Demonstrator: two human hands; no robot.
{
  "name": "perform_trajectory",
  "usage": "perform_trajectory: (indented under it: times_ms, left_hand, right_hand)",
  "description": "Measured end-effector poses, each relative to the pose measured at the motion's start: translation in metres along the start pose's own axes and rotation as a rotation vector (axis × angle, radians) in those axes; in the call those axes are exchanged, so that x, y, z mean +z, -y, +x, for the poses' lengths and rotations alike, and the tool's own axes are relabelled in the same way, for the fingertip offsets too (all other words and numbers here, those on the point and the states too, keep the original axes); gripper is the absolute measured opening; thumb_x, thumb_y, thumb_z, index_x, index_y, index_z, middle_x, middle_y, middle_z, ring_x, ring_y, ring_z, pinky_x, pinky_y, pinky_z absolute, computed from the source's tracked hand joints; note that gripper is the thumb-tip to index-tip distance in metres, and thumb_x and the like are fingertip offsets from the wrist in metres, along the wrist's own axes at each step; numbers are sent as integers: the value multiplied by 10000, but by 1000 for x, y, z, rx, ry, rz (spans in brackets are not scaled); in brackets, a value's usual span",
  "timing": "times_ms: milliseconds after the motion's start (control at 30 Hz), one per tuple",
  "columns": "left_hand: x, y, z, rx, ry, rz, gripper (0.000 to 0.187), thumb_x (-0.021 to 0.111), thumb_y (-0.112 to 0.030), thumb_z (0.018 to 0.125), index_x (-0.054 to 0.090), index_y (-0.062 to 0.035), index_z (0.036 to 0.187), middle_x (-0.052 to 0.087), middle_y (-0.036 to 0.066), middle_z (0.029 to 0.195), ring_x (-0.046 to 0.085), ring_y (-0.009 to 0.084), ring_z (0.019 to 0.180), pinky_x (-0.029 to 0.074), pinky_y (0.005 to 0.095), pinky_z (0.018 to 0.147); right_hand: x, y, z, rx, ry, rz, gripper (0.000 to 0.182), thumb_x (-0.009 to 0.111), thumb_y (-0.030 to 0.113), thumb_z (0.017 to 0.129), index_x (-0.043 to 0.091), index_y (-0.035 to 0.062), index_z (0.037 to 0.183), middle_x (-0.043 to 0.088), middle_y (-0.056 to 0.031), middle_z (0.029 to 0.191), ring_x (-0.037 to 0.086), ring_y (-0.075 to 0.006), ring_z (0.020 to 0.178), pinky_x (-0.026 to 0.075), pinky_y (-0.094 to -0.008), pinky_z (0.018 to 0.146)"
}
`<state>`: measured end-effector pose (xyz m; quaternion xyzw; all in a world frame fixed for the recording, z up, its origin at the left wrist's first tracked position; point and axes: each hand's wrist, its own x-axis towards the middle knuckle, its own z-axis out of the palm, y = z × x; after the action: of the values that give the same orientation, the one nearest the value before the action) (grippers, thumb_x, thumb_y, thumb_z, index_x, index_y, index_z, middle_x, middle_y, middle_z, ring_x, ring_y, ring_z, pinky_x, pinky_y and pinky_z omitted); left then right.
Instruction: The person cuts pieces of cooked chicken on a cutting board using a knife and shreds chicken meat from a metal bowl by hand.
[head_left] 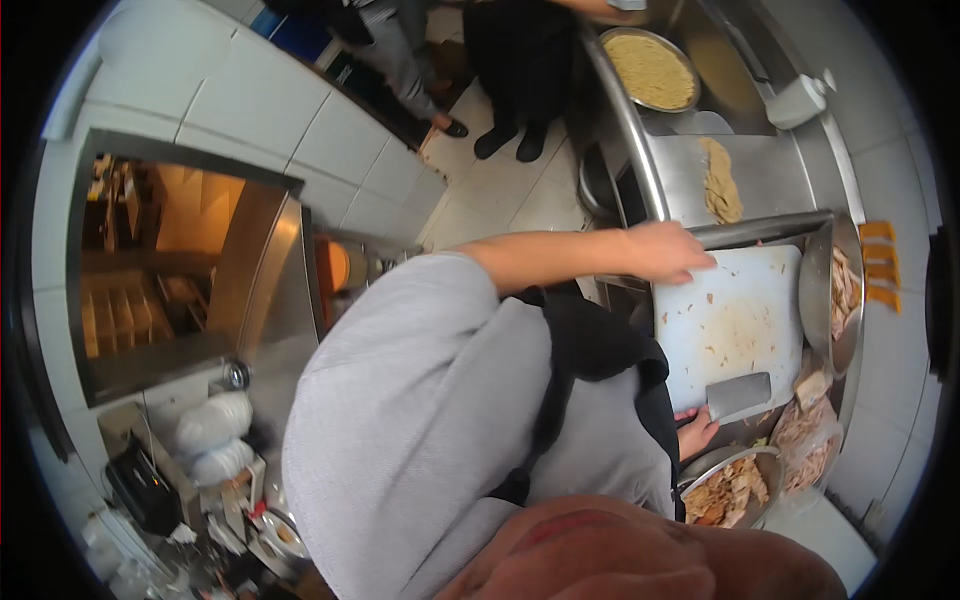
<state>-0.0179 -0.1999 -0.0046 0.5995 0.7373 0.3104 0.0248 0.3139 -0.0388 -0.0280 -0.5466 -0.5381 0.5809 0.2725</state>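
Note:
A white cutting board [735, 310] lies on the counter, with small brown scraps and a stained patch on its surface. My left hand [668, 252] is at the board's far-left corner, its fingers curled over the edge. At the board's opposite side, my right hand [697, 434] is closed around the handle of a cleaver [739, 395]. The cleaver's wide blade rests flat on the board near that edge. Just beyond my right hand is a metal bowl [708, 465] with chopped cooked meat [735, 490].
Behind the board stands a metal bowl [818, 300] of meat strips, beside a bag of meat [805, 440]. Leftward are dough [720, 180] and a round pan [650, 68] with a pale yellow filling. An orange slotted tool [880, 265] hangs on the wall. Other people [520, 70] stand nearby.

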Motion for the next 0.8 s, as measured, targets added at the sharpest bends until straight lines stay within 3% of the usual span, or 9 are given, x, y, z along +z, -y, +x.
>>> perform_trajectory:
  times_ms: [133, 233, 267, 300, 333, 367, 533, 600, 800]
  left_hand:
    - [-63, 31, -125, -745, -418, -361, 482, 778, -177, 885, 642, -110, 1343, 747, 76, 1126, 748, 228, 931, 585, 385, 840]
    - [-87, 101, -304, -1044, -1005, 109, 496, 749, -208, 954, 576, -46, 1390, 706, 120, 1165, 657, 212, 1117, 489, 378, 1035]
    - [-113, 103, -371, -1516, -1027, -206, 707, 733, -238, 988, 353, -5, 1537, 621, 178, 1340, 661, 241, 1115, 569, 401, 911]
    - [-131, 84, -402, -1401, -1572, -281, 755, 701, -300, 1008, 291, 15, 1558, 628, 193, 1292, 656, 244, 1074, 560, 365, 909]
    - [-159, 73, -435, -1607, -1691, -8, 729, 705, -357, 991, 380, 36, 1512, 643, 228, 1255, 660, 255, 1070, 544, 395, 936]
    - [-165, 82, -518, -1693, -1371, 652, 741, 709, -399, 965, 424, 39, 1490, 655, 221, 1262, 673, 314, 1086, 524, 442, 986]
    - [-187, -14, -578, -2188, -1088, 834, 741, 675, -541, 931, 522, -86, 1495, 633, 199, 1433, 610, 421, 1305, 483, 535, 1089]
    - [-172, -37, -578, -2203, -1129, 587, 746, 686, -583, 920, 544, -79, 1452, 611, 225, 1445, 597, 415, 1318, 481, 520, 1081]
    - [-143, -95, -551, -1947, -300, 945, 694, 768, -521, 881, 552, -115, 1400, 607, 152, 1351, 577, 372, 1266, 492, 527, 1004]
  right_hand:
    - [3, 2, 2, 46, -30, 46, 219, 585, 156, 1023, 518, 42, 1198, 526, -48, 726, 459, -151, 494, 396, -337, 441]
    - [7, 2, -1, 55, -59, 38, 253, 603, 162, 1019, 533, 44, 1231, 531, -44, 741, 458, -142, 518, 394, -326, 451]
    - [7, 4, -3, 44, -82, 24, 272, 616, 163, 1015, 544, 46, 1250, 537, -39, 754, 464, -134, 542, 394, -315, 460]
    - [8, 5, -3, 43, -78, 17, 272, 616, 163, 1015, 544, 46, 1250, 537, -39, 754, 464, -134, 542, 394, -315, 460]
    - [10, 5, -2, 67, -106, 29, 284, 628, 162, 1009, 556, 51, 1260, 542, -33, 767, 472, -127, 571, 393, -300, 470]
    - [9, 5, -1, 89, -138, 37, 296, 641, 160, 1004, 567, 55, 1271, 547, -28, 779, 480, -119, 599, 392, -285, 480]
    - [15, 9, -7, 68, -142, 66, 249, 621, 177, 1022, 555, 56, 1230, 540, -28, 749, 470, -126, 560, 386, -285, 465]
    - [3, -6, 2, 34, -85, 67, 201, 580, 194, 1044, 517, 46, 1164, 523, -35, 699, 456, -140, 488, 390, -322, 435]
    - [5, 10, -12, 33, 8, 6, 167, 557, 186, 1046, 511, 49, 1129, 512, -26, 700, 475, -135, 510, 410, -318, 453]
